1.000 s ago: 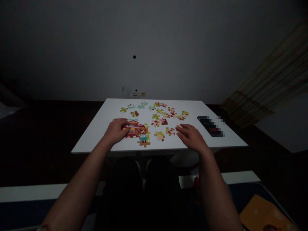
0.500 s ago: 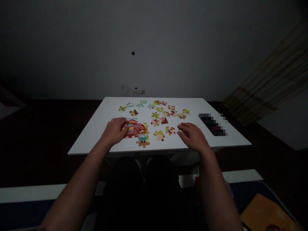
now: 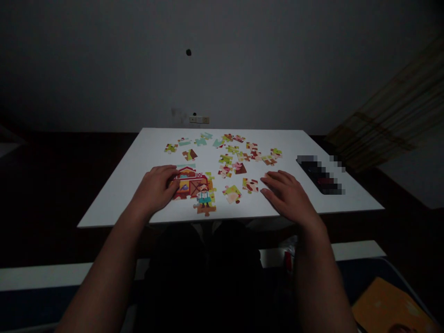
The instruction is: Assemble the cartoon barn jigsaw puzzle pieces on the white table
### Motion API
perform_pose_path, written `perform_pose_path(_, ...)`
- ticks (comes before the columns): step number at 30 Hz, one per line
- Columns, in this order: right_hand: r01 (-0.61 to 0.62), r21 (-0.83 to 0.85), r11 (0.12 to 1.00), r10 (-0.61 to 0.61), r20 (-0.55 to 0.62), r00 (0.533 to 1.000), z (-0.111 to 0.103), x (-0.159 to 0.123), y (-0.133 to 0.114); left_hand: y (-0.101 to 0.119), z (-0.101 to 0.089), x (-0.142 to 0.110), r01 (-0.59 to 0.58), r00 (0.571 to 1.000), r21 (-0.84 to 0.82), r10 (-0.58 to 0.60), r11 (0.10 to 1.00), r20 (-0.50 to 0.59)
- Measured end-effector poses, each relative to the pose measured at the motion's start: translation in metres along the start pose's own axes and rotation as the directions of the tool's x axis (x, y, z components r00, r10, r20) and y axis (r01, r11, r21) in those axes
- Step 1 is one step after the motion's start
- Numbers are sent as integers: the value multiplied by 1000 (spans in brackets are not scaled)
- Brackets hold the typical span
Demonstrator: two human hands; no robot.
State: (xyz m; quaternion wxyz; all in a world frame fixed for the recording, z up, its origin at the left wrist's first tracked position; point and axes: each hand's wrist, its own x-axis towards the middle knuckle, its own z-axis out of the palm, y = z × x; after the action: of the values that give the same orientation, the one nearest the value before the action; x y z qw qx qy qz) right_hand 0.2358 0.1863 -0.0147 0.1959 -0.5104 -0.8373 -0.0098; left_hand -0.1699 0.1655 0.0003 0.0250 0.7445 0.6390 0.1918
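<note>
A white table (image 3: pixel 114 185) carries a partly joined puzzle (image 3: pixel 196 187) showing a red barn and a small figure. My left hand (image 3: pixel 154 187) lies on the joined block's left edge, fingers curled over it. My right hand (image 3: pixel 287 194) rests flat on the table with fingers spread, just right of a loose piece (image 3: pixel 250 185). Another loose piece (image 3: pixel 232 193) lies between the hands. Several loose pieces (image 3: pixel 236 152) are scattered across the far half of the table.
A dark blurred-out flat object (image 3: pixel 321 173) lies at the table's right side. A wall socket (image 3: pixel 199 120) sits on the wall behind. A striped curtain (image 3: pixel 388 125) hangs at right. An orange item (image 3: pixel 385 307) shows at bottom right.
The view has tilted down and closer, so the table looks larger. Both hands stay where they were on the table, the left on the joined block, the right flat beside the loose piece.
</note>
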Motion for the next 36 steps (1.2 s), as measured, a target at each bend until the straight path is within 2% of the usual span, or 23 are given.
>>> perform_pose_path(8,-29,65,997,31,-18,999,0,4,-3,-4,2,0,-17,1000,-15,17,1000,1)
perform_pose_path(15,-142,20,990,143,-49,989,3,6,-1,-5,0,1,-25,999,-6,26,1000,41)
perform_pose_path(22,-110,86,990,112,-23,993,0,9,-6,-12,4,1,-65,995,49,61,997,76)
perform_pose_path(36,-155,140,978,160,-28,987,-1,11,-11,-15,10,3,-48,995,88,40,995,86)
